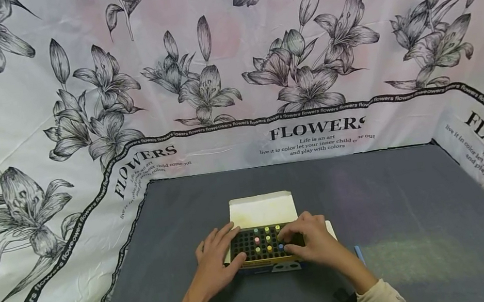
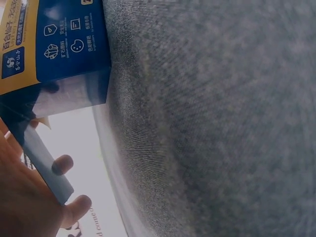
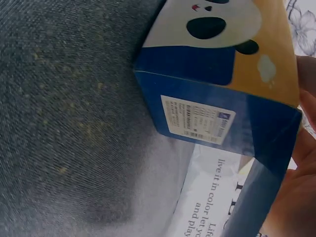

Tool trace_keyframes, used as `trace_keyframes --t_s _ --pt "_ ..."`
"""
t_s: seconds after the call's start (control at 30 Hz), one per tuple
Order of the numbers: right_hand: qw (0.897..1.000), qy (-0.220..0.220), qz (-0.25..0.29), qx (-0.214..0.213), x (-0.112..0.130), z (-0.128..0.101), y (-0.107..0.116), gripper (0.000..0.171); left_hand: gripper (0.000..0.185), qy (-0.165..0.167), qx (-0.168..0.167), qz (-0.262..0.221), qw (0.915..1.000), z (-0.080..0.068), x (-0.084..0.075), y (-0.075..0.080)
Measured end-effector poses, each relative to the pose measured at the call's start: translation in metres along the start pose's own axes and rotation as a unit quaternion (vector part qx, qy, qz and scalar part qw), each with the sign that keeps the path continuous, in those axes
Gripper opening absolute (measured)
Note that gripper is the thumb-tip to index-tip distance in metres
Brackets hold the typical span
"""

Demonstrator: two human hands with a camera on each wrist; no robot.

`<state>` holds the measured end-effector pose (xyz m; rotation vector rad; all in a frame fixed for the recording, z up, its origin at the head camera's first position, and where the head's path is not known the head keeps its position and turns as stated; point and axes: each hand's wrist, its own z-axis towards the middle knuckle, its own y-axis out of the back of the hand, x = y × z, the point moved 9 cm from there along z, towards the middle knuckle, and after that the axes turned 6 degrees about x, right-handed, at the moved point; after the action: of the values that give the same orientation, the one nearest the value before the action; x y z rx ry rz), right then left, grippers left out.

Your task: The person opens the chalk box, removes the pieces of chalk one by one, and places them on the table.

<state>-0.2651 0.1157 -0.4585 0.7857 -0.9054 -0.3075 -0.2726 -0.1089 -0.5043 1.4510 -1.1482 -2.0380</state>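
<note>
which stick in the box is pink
In the head view, the middle stick of the left column in the box: the only pink top among green, yellow, orange and blue ones.

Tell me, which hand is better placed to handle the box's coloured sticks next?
Probably the right hand: it reaches right in at the coloured sticks, while the left hand rests at the left end of the box. The loose blue stick also lies on the right side.

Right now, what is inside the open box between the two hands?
The box shows a dark tray with holes; coloured sticks stand in some. The right hand hides part of the tray's right side, and the sticks' lower parts are covered.
</note>
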Motion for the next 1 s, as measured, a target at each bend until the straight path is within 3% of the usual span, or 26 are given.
trace_keyframes --t_s 0.53,0.73,1.0 --pt "0.998 -0.037 0.021 0.045 -0.0073 0.0012 -0.0091 0.022 0.056 -0.018 -0.011 -0.006 0.9998 -0.0015 -0.0047 0.0036" --pt "0.998 -0.029 0.025 0.043 -0.0054 0.0005 -0.0086 0.021 0.049 -0.031 -0.023 -0.006 0.9992 -0.0027 -0.0062 0.0044" --pt "0.998 -0.028 0.034 0.039 -0.0055 -0.0006 -0.0078 0.022 0.048 -0.021 -0.025 0.009 0.9994 -0.0028 -0.0049 0.0036"
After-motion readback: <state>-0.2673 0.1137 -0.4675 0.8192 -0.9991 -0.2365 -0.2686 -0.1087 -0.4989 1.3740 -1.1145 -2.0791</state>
